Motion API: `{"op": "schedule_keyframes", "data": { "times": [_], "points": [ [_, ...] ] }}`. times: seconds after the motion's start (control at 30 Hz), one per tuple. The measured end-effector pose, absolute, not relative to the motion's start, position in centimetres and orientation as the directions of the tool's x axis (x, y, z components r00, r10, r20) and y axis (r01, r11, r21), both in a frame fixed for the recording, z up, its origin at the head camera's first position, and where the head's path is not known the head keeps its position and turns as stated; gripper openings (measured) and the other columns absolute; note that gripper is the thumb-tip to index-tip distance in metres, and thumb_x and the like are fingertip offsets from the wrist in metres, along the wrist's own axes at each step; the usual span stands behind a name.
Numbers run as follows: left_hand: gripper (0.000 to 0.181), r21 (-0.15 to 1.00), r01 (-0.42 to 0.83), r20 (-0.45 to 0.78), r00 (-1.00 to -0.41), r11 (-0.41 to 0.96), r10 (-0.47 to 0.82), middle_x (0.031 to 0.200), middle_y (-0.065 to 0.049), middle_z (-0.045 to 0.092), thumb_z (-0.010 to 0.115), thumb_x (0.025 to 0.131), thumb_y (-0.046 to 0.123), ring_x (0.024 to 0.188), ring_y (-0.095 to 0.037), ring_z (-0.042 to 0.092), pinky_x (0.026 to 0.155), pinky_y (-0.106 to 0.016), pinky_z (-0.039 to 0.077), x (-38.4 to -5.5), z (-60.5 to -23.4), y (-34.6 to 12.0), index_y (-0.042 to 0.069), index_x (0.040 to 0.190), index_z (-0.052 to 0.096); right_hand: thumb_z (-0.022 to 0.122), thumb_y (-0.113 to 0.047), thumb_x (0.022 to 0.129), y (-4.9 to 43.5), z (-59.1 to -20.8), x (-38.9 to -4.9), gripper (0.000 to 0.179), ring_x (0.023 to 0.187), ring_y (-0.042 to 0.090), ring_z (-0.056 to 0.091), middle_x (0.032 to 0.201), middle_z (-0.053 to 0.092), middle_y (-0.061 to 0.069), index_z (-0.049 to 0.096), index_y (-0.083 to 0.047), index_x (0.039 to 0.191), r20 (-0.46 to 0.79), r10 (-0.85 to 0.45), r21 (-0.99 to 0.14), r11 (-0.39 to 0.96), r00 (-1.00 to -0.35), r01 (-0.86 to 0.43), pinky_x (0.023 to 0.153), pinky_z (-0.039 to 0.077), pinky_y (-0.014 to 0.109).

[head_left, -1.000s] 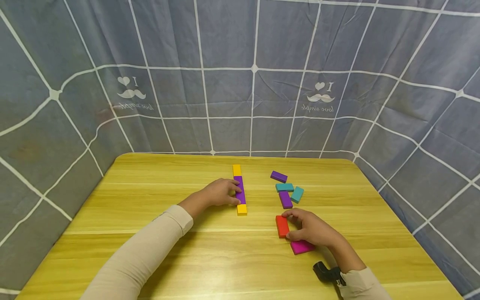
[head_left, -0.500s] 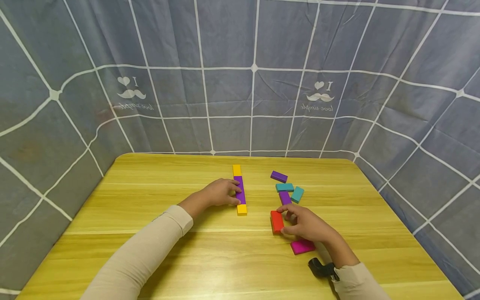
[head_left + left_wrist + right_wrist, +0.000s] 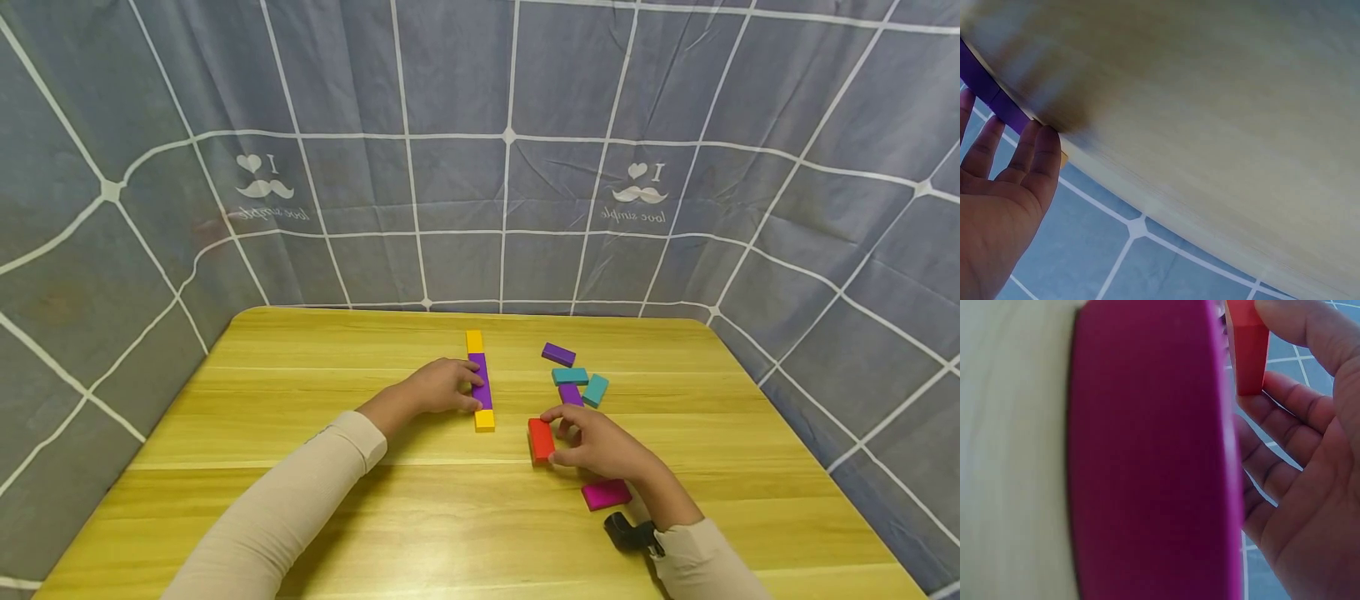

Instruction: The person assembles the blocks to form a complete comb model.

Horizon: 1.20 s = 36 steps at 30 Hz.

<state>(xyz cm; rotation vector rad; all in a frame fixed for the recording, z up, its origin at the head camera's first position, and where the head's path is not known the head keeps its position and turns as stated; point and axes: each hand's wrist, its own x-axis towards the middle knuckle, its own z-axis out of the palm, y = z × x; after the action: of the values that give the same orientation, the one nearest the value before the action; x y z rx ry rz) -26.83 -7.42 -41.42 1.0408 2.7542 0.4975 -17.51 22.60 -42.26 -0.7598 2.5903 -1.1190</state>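
In the head view a straight row lies mid-table, with a yellow block point(image 3: 474, 341) at its far end, purple blocks point(image 3: 481, 387) in the middle and another yellow block point(image 3: 484, 421) at its near end. My left hand point(image 3: 442, 386) rests against the row's left side, fingers extended and fingertips touching the purple. The left wrist view shows a seam in the purple strip point(image 3: 1007, 112). To the right, my right hand point(image 3: 603, 446) pinches a red block point(image 3: 540, 442) between thumb and fingers. A magenta block point(image 3: 606, 495) lies below that hand and looms large in the right wrist view.
Beyond the right hand lie a purple block point(image 3: 558, 354), a teal block point(image 3: 570, 377), a second teal block point(image 3: 596, 390) and a partly covered purple block point(image 3: 570, 395). Grey checked cloth point(image 3: 457, 183) encloses the back and sides of the wooden table point(image 3: 337, 533).
The right hand has carried the red block left, toward the row, and slightly away from the person, uncovering more of the magenta block. The left hand has stayed at the row.
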Motion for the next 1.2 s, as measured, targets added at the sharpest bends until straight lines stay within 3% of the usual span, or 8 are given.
{"op": "schedule_keyframes", "data": {
  "times": [0.53,1.2],
  "points": [
    [0.044,0.356,0.608,-0.035,-0.750,0.710,0.660,0.144,-0.015,0.053,0.074,0.089,0.033,0.132,-0.036,0.049,0.112,-0.045,0.036,-26.9,-41.4,-7.4,0.008,0.125,0.070,0.079,-0.027,0.084,20.3,-42.1,-17.9,0.048,0.097,0.020,0.056,0.115,0.060,-0.002,0.060,-0.018,0.128,0.004,-0.533,-0.738,0.570,-0.846,-0.362,0.081,0.050,0.034],
    [0.045,0.352,0.618,-0.038,-0.741,0.703,0.670,0.144,-0.014,0.053,0.075,0.089,0.035,0.132,-0.034,0.049,0.112,-0.043,0.036,-28.3,-41.6,-8.2,0.010,0.126,0.069,0.079,-0.029,0.084,16.2,-42.5,-18.8,0.048,0.101,0.019,0.054,0.111,0.060,-0.002,0.059,-0.020,0.128,-0.014,-0.533,-0.747,0.569,-0.846,-0.346,0.082,0.049,0.035]
  ]
}}
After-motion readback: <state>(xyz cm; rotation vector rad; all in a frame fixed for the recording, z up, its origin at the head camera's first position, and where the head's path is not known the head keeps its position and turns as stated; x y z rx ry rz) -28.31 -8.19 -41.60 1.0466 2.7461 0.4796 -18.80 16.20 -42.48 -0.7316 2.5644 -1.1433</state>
